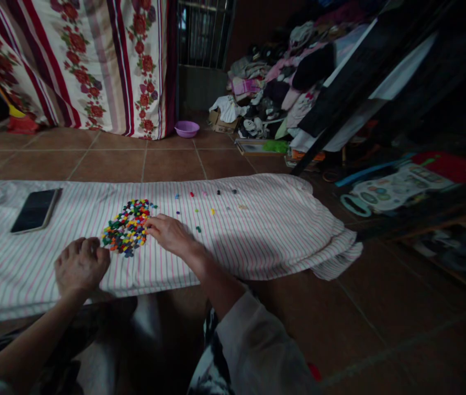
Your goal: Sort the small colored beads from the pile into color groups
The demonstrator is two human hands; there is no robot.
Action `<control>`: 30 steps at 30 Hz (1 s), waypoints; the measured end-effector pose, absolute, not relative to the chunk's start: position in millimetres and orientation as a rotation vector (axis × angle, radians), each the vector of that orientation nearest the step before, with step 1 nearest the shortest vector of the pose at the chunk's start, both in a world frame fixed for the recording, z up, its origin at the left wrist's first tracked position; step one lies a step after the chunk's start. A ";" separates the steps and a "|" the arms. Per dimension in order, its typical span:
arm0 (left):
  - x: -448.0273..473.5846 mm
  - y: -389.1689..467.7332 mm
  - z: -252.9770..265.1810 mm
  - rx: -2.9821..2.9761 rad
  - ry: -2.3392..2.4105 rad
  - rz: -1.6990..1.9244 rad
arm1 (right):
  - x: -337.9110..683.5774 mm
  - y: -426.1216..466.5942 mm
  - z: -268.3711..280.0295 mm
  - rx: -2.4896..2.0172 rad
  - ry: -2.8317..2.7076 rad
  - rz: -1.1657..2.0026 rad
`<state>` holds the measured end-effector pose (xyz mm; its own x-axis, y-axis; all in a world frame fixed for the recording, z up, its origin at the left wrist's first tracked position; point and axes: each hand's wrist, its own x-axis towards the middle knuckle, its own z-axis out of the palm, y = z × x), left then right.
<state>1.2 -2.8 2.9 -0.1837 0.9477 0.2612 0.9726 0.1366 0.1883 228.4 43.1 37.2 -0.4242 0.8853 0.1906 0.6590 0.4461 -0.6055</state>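
A heap of small multicoloured pieces (128,227), bead-like and too small to identify, lies on a striped cloth (265,247). My right hand (170,233) reaches to the heap's right edge with its fingertips drawn together; whether a piece is between them is hidden. Left of the heap, my left hand (82,266) rests on the cloth with fingers curled in, and no piece shows in it. Beyond my right hand, single pieces and tiny groups lie spaced apart, among them a red piece (192,194), a black piece (218,192), yellow pieces (213,212) and dark green pieces (198,229).
A dark-screened phone (36,210) lies on the cloth at the left. Behind are a floral curtain (105,66), a purple basin (187,129) and a pile of clothes (278,82) on the tiled floor. A colourful toy-like panel (397,189) is at the right.
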 end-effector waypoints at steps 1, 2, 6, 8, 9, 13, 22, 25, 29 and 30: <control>0.9 -2.6 2.6 -1.953 -2.305 -0.490 | 232.7 42.9 38.1 -1.293 -2.160 0.641; 0.8 -2.4 2.2 -1.947 -2.302 -0.491 | 236.7 43.0 38.6 -1.292 -2.096 0.669; 0.5 -1.7 0.9 -1.928 -2.285 -0.493 | 250.7 44.8 35.6 -1.244 -1.798 0.856; 0.6 -1.7 0.7 -1.935 -2.277 -0.499 | 257.3 45.4 33.2 -1.197 -1.692 0.941; 0.6 -1.7 0.6 -1.937 -2.273 -0.502 | 260.8 45.4 32.1 -1.179 -1.658 0.962; -0.1 -1.7 -0.4 -1.928 -2.255 -0.527 | 276.4 42.9 29.3 -1.175 -1.613 0.919; -1.8 -1.1 -3.5 -1.916 -2.240 -0.518 | 306.3 29.9 19.7 -1.237 -1.651 0.755; -2.1 -0.8 -5.4 -1.909 -2.224 -0.523 | 313.8 27.4 15.2 -1.275 -1.651 0.713; -3.0 0.2 -7.3 -1.878 -2.235 -0.549 | 324.9 25.6 6.4 -1.339 -1.657 0.624; -3.2 0.4 -7.4 -1.880 -2.240 -0.547 | 328.1 25.2 3.6 -1.356 -1.648 0.602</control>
